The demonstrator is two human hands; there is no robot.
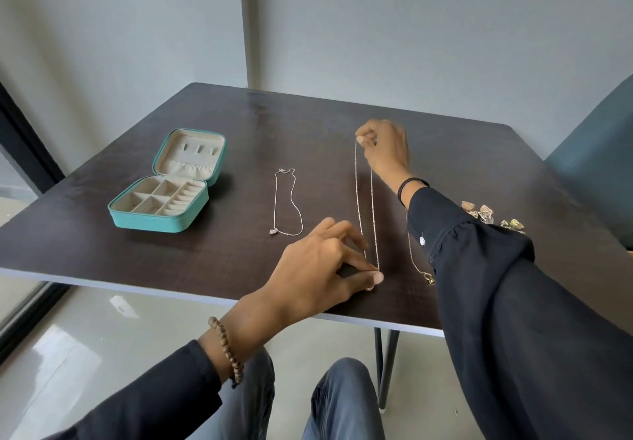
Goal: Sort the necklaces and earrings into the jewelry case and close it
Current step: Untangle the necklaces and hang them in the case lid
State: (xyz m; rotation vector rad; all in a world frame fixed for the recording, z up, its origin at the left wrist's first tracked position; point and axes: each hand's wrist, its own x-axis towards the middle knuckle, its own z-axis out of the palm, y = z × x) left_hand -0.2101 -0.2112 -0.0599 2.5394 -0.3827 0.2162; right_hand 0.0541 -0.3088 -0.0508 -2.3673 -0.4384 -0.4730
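The right hand [385, 151] pinches the far end of a long beaded necklace [373, 206] and the left hand [322, 265] pinches its near loop against the worktop [205, 261], both with fingers curled tight, probably to hold the chain taut and untangled for lifting. The open jewelry case [150, 222] sits well apart to the left, its compartments bare, with a shorter necklace [289, 199] between; a gold necklace [416, 265] and the earrings [486, 215] lie beside the right sleeve
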